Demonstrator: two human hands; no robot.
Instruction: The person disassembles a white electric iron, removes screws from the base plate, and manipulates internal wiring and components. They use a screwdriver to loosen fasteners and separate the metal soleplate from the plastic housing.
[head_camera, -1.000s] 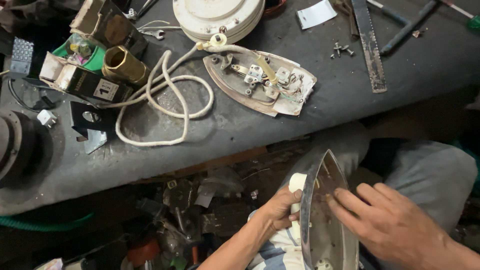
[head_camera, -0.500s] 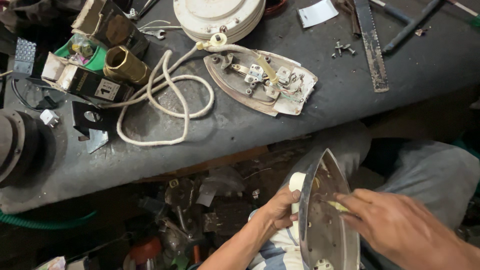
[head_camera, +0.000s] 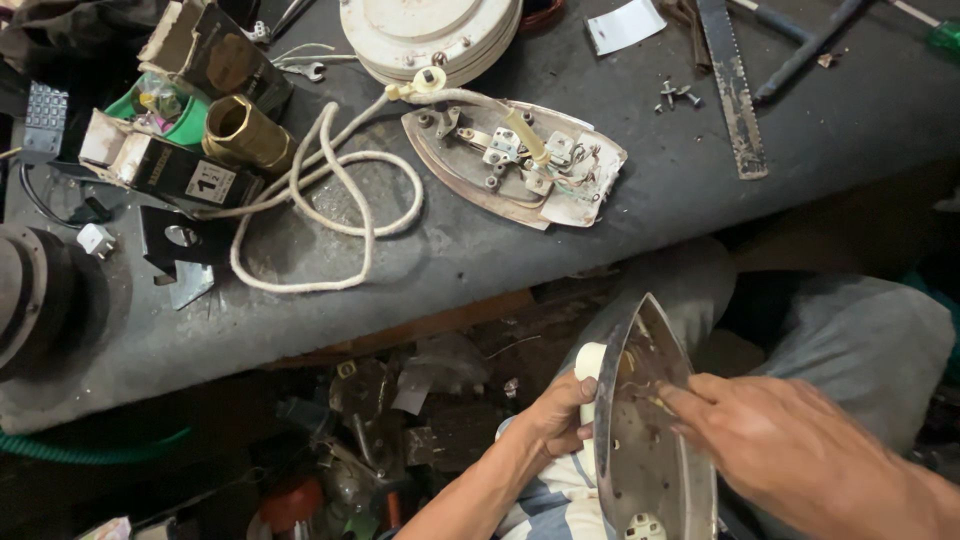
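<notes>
The left hand (head_camera: 556, 420) grips a metal iron cover (head_camera: 650, 430) from its left side, fingers curled shut around the white handle part, holding it on edge over the person's lap, below the worktop's near edge. The right hand (head_camera: 790, 450) reaches into the shiny hollow of the cover, fingers drawn together with the tips on its inner surface; it may pinch something small, but blur hides it. On the worktop (head_camera: 500, 250), near the middle, lies the iron's soleplate (head_camera: 515, 165) with its wiring bared, and a white cord (head_camera: 320, 210) loops from it toward the left. A brass fitting (head_camera: 245, 135) sits by small boxes at the far left corner, and a saw blade (head_camera: 730, 85) lies toward the far right.
</notes>
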